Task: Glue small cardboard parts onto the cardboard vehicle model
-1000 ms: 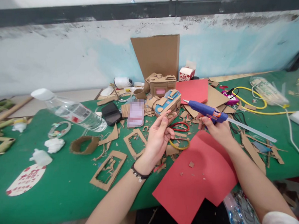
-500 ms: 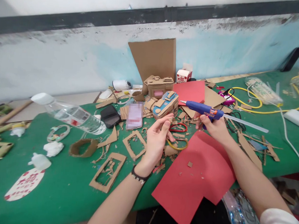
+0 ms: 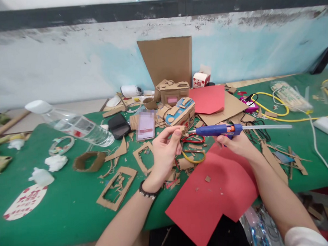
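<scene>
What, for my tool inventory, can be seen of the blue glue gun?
The blue glue gun, plastic-looking, has an orange patch on its side, a pale narrow nozzle and a long translucent glue stick out of its back. The right hand grips it nearly level above the table, nozzle toward the small cardboard piece in the left hand; whether they touch is unclear.
</scene>
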{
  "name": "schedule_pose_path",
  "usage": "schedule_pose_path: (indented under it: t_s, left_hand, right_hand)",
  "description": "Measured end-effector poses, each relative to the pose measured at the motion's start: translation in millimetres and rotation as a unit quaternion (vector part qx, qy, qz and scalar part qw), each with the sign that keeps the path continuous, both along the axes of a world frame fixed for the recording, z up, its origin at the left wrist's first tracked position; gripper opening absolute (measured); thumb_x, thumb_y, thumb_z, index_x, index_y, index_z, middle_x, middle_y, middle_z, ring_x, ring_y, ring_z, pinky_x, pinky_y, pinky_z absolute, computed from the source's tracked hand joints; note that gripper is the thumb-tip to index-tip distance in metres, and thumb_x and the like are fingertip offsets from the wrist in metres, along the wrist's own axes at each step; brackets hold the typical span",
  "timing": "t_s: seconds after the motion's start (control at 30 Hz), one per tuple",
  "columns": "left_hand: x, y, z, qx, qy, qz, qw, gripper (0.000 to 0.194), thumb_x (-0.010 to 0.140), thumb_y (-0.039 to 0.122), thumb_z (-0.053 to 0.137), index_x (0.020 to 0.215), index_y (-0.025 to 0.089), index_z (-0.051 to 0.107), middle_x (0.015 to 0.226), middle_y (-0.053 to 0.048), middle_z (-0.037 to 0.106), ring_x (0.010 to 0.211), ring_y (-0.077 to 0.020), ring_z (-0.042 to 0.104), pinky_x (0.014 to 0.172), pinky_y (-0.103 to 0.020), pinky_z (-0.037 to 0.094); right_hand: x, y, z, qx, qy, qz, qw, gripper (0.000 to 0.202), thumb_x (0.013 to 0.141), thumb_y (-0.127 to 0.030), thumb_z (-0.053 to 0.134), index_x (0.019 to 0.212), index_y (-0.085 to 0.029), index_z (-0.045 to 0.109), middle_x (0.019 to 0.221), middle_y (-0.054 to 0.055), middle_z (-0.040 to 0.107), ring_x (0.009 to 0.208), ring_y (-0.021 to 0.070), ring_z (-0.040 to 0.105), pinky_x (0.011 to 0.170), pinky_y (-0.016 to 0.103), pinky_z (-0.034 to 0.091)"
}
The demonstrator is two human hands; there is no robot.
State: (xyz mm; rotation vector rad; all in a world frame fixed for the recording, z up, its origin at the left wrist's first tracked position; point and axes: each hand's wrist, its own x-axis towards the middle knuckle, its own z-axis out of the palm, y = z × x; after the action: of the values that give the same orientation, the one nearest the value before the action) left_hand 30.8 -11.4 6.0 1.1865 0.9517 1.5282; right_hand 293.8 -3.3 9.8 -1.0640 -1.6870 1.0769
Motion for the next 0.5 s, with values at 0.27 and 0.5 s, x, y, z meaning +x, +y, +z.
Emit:
schedule_pose_path:
  t_s: [0.27, 0.5]
  left_hand:
    - [0.5, -0.8, 1.1, -0.001, 0.000, 0.002, 1.000, 0.041, 0.093, 0.059, 0.087, 0.106, 0.020, 0.084, 0.058, 0.005, 0.059, 0.038, -0.0052, 0.045, 0.039, -0.019, 0.036]
    - [1.3, 0.0, 2.4, 0.003, 0.002, 0.009, 1.000, 0.042, 0.092, 0.058, 0.088, 0.106, 0.019, 0.084, 0.071, 0.001, 0.070, 0.038, -0.0035, 0.047, 0.038, -0.018, 0.038]
  right_hand:
    - [-1.8, 2.5, -2.0, 0.025, -0.025, -0.013, 0.999, 0.057, 0.091, -0.078, 0.077, 0.090, -0.022, 0.071, 0.066, -0.001, 0.063, 0.064, 0.0173, 0.060, 0.062, 0.032, 0.045]
    - [-6.5, 0.5, -2.8, 0.012, -0.024, -0.023, 0.999, 0.052, 0.091, -0.073, 0.080, 0.086, -0.023, 0.071, 0.063, -0.002, 0.062, 0.060, 0.0164, 0.057, 0.060, 0.031, 0.046]
